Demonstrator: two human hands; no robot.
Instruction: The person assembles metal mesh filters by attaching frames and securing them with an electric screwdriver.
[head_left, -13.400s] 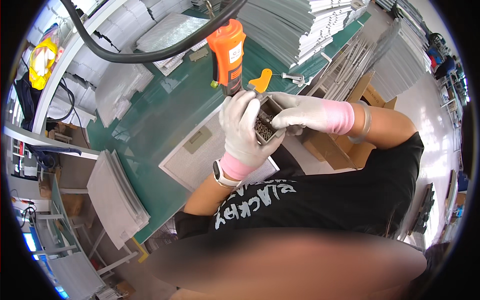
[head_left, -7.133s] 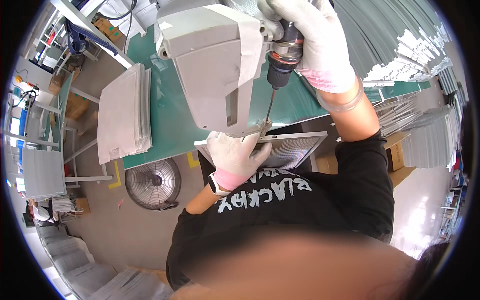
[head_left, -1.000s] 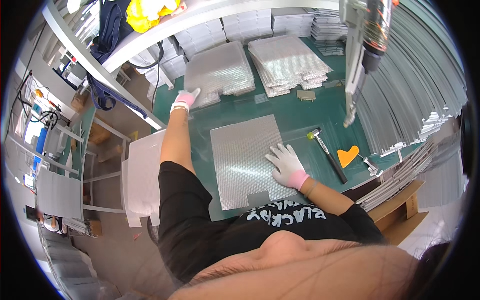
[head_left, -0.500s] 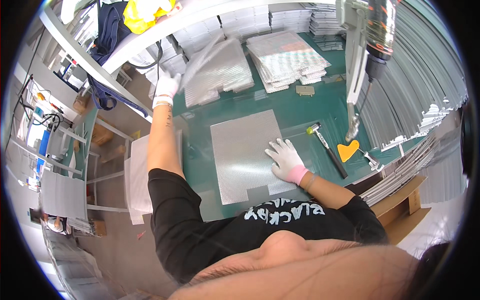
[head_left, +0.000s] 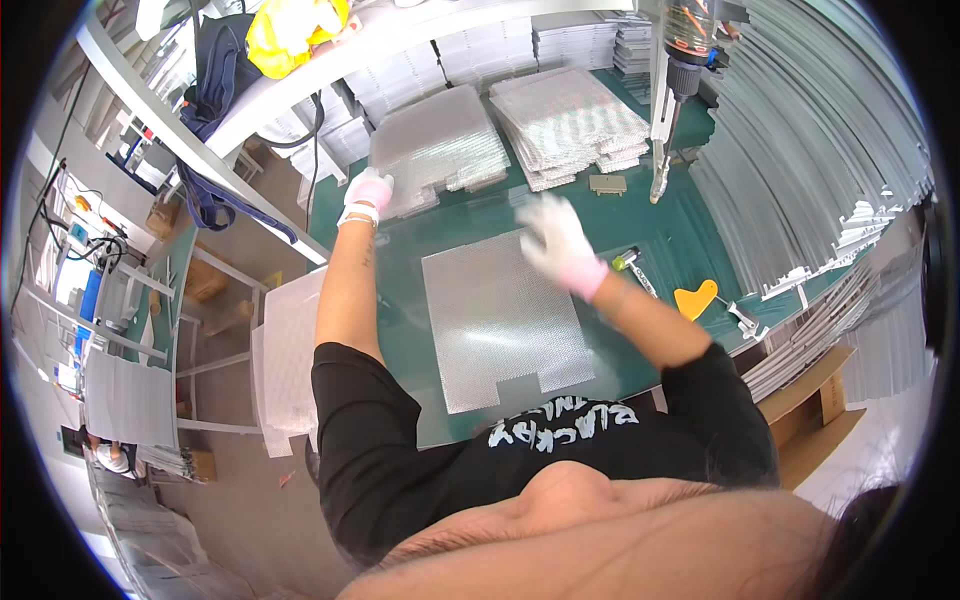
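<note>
A silvery perforated sheet [head_left: 500, 320] with a notch in its near edge lies on the green tabletop [head_left: 400, 400] in front of me. Over its far right corner hovers my right hand [head_left: 558, 242], gloved, blurred by motion, with its fingers stretched out and nothing seen in them. Farther left, my gloved left hand [head_left: 369, 192] has its fingers curled at the near left corner of a stack of similar sheets [head_left: 440, 140]. It seems to pinch the sheet's edge there, though the fingertips are partly hidden.
A second sheet stack [head_left: 570, 120] stands beside the first. To the right lie a hammer [head_left: 632, 268], a yellow scraper [head_left: 696, 299] and a small metal tool [head_left: 744, 320]. A power screwdriver [head_left: 685, 70] hangs above the table. Long metal strips [head_left: 820, 150] crowd the right side.
The lifted, tilted sheet on the left stack now lies flat. My left hand has come nearer and to the right. My right hand has risen off the perforated sheet and moved forward.
</note>
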